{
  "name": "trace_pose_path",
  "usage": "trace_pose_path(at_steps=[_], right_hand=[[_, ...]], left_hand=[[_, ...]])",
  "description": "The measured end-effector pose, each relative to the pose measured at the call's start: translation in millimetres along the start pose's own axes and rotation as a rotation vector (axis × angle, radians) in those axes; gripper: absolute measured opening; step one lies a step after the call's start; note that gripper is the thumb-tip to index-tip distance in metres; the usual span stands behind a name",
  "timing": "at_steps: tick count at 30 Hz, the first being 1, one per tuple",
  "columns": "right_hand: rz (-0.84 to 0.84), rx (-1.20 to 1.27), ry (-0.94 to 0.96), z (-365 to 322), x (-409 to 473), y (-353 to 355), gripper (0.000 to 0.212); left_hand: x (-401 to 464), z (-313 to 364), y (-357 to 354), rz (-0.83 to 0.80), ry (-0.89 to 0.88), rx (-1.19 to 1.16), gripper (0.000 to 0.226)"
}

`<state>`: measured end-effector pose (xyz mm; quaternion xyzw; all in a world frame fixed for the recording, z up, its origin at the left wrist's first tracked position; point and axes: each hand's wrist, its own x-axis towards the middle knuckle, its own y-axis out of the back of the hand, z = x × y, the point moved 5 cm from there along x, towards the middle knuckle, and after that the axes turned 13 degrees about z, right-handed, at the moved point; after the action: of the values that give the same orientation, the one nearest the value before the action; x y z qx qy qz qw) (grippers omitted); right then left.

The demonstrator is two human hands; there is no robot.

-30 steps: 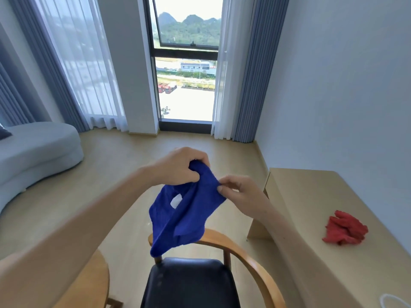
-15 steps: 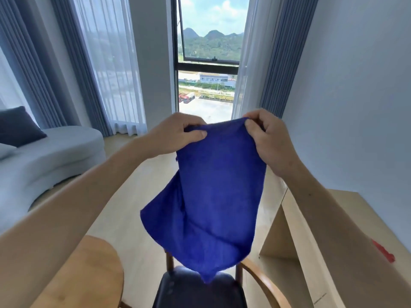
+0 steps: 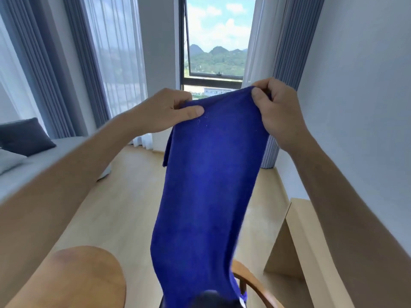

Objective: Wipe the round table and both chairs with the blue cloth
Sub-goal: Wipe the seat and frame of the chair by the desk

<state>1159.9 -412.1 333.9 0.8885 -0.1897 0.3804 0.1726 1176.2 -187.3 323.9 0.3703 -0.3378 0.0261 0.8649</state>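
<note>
The blue cloth (image 3: 209, 185) hangs spread out in front of me, held up by its top edge. My left hand (image 3: 164, 112) pinches the upper left corner and my right hand (image 3: 278, 107) pinches the upper right corner. The cloth's lower end drapes down over a wooden chair with a dark seat; only the chair's curved wooden back rail (image 3: 251, 283) and a bit of the dark seat show at the bottom. The round wooden table (image 3: 77, 278) pokes in at the lower left, partly behind my left forearm.
A light wooden desk (image 3: 311, 252) runs along the right wall. A grey sofa (image 3: 29, 170) with a dark cushion (image 3: 24, 136) stands at the left. Ahead are a tall window (image 3: 215, 52), curtains and open wooden floor (image 3: 124, 207).
The cloth went from bunched between my hands to stretched open and lifted higher. My view tilted up, so the chair seat and the red cloth on the desk dropped out of sight.
</note>
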Motion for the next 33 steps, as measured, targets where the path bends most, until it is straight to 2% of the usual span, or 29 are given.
trace_pose_path(at_steps=[3, 6, 13, 16, 21, 24, 26, 27, 29, 33], right_hand=[[0.004, -0.012, 0.016, -4.4, 4.7, -4.1, 0.017], [-0.025, -0.053, 0.041, -1.6, 4.2, -6.6, 0.017], [-0.121, -0.252, 0.114, 13.9, 6.9, -3.4, 0.013], [-0.181, -0.326, 0.132, 19.0, 9.4, 2.9, 0.016], [-0.317, -0.329, 0.040, 29.7, 9.0, 10.1, 0.021], [-0.446, -0.198, -0.145, 40.4, -0.6, 18.6, 0.026], [-0.595, -0.153, -0.221, 47.3, -10.8, 22.1, 0.011], [-0.637, -0.166, -0.222, 50.0, -13.6, 22.5, 0.015], [-0.605, -0.276, -0.155, 54.1, -15.6, 20.0, 0.027], [-0.417, -0.401, -0.027, 58.3, -19.7, 16.7, 0.015]], left_hand=[[-12.7, -15.7, -2.4, -0.150, 0.033, 0.001, 0.030], [-26.4, -41.4, -4.0, -0.268, 0.079, 0.069, 0.027], [-39.1, -72.8, 9.4, -0.329, 0.187, 0.140, 0.007], [-41.4, -81.8, 18.6, -0.356, 0.185, 0.264, 0.007], [-45.1, -89.9, 40.0, -0.329, 0.167, 0.346, 0.014], [-49.6, -95.5, 58.8, -0.267, 0.220, 0.259, 0.018], [-52.7, -98.7, 65.0, -0.165, 0.300, 0.127, 0.019], [-54.8, -100.4, 64.9, -0.120, 0.344, 0.069, 0.019], [-58.6, -103.1, 63.8, -0.042, 0.384, 0.028, 0.019], [-59.6, -104.5, 71.4, 0.110, 0.382, 0.059, 0.019]])
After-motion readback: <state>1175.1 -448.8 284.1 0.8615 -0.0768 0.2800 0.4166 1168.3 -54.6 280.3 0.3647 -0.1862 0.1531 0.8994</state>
